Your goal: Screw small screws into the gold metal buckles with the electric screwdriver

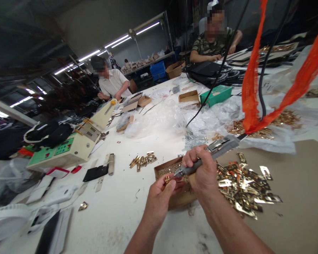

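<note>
My left hand [159,197] pinches a small gold metal fitting [167,179] between thumb and fingers. My right hand [203,171] is wrapped round a grey electric screwdriver [192,168], which hangs tilted from an orange strap [250,106] and a black cord. The screwdriver's tip reaches down to the fitting, though exact contact is too small to make out. Just behind and below both hands stands a cardboard box [180,201] with many tiny screws [172,168]. To the right lies a heap of gold fittings [243,188] on brown cardboard; a smaller group of gold fittings [143,161] sits left of the box.
At left are a cream machine with a green panel [62,150], a black strip [95,173] and a white fan-like object [7,220]. Clear plastic bags [161,120], a green box [216,95] and gold parts [286,118] lie farther back. Two co-workers sit across the table.
</note>
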{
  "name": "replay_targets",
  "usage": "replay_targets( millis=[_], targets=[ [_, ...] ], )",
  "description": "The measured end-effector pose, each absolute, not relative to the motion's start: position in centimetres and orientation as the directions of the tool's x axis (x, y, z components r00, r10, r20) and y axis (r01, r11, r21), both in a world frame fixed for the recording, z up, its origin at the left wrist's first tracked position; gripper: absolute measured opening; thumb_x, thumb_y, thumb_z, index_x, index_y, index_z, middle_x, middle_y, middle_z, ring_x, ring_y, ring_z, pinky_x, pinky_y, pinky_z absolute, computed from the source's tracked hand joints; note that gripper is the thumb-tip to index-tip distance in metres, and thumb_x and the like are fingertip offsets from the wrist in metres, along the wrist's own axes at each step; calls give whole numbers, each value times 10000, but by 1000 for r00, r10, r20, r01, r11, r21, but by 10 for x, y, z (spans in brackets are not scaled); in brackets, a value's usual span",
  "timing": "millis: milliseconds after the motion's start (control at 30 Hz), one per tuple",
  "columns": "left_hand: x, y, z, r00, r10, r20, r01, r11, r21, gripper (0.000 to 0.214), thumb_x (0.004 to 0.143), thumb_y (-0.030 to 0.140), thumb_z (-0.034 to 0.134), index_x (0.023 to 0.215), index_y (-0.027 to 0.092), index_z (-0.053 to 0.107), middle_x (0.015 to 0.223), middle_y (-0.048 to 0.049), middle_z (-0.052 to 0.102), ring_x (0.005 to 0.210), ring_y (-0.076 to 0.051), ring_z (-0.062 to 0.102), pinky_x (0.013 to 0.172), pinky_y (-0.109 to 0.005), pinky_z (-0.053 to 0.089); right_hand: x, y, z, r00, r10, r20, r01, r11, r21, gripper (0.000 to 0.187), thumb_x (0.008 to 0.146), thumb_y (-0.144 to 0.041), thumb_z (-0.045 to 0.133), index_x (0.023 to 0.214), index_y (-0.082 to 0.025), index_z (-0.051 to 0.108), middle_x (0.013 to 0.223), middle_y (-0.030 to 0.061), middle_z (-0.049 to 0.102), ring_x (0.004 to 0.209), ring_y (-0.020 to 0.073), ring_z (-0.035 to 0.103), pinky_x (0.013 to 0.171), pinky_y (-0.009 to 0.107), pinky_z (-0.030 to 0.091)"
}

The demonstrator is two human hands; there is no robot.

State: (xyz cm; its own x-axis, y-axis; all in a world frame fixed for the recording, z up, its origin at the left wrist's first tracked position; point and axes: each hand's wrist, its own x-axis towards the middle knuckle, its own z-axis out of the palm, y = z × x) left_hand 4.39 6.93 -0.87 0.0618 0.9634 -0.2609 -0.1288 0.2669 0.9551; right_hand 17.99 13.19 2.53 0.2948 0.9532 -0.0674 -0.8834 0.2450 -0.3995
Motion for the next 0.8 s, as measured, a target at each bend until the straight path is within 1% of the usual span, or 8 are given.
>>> replay_targets(
  millis=[133, 200, 267, 400, 500, 600, 700, 800],
  targets=[
    [41, 72, -2, 7, 983, -184, 222, 178, 959, 325, 932, 427, 638, 1152, 197, 700, 1113, -90, 753, 962, -252, 713, 883, -370, 539, 179, 133, 23, 363, 930, -54, -830, 296, -472, 324, 795, -296, 772, 700, -216, 473, 547, -89, 456, 445, 100, 452, 464, 247, 408],
    [40, 72, 2, -36, 995, -96, 470, 101, 877, 308, 949, 405, 600, 1161, 213, 713, 1040, -64, 762, 921, -239, 699, 857, -348, 518, 178, 134, 21, 373, 927, -44, -806, 301, -510, 342, 791, -328, 794, 695, -213, 487, 547, -83, 474, 452, 106, 470, 466, 251, 415],
    [39, 72, 4, -57, 998, -23, 613, 53, 788, 316, 957, 392, 577, 1183, 221, 715, 1004, -51, 766, 879, -230, 690, 823, -329, 504, 178, 135, 19, 387, 921, -39, -781, 304, -546, 363, 783, -353, 810, 689, -211, 490, 542, -79, 490, 455, 110, 484, 467, 252, 419],
    [37, 71, 7, -116, 993, -26, 628, 94, 772, 362, 938, 441, 599, 1206, 232, 723, 868, -30, 763, 698, -200, 662, 706, -296, 509, 177, 142, 10, 451, 888, -95, -686, 276, -673, 368, 748, -387, 850, 688, -197, 541, 536, -59, 544, 463, 115, 522, 480, 248, 442],
    [38, 72, 14, -120, 989, -84, 504, 133, 853, 421, 933, 490, 602, 1246, 230, 708, 928, -54, 768, 777, -231, 692, 654, -293, 536, 177, 148, 4, 441, 880, -176, -691, 207, -693, 369, 736, -417, 857, 697, -191, 568, 526, -51, 561, 448, 116, 517, 473, 246, 454],
    [39, 72, 24, -68, 996, 53, 532, -9, 847, 342, 954, 436, 591, 1215, 258, 722, 1155, -79, 754, 1025, -275, 695, 826, -354, 567, 177, 153, 1, 442, 865, -238, -728, 190, -659, 372, 733, -433, 855, 717, -198, 568, 516, -54, 563, 433, 117, 507, 442, 236, 438],
    [41, 74, 32, 140, 919, 369, 723, -349, 596, 261, 897, 290, 678, 1147, 296, 752, 1299, -68, 713, 1208, -312, 621, 1108, -480, 417, 177, 157, -1, 445, 855, -268, -741, 183, -647, 376, 731, -448, 852, 723, -196, 573, 501, -55, 559, 408, 109, 486, 399, 219, 389],
    [50, 80, 37, 322, 796, 512, 754, -543, 369, 339, 841, 199, 715, 1160, 310, 747, 1378, -58, 671, 1289, -345, 561, 1205, -571, 253, 178, 160, -3, 423, 858, -291, -747, 148, -648, 384, 736, -469, 842, 707, -193, 577, 490, -43, 572, 407, 115, 504, 411, 222, 409]
  ],
)
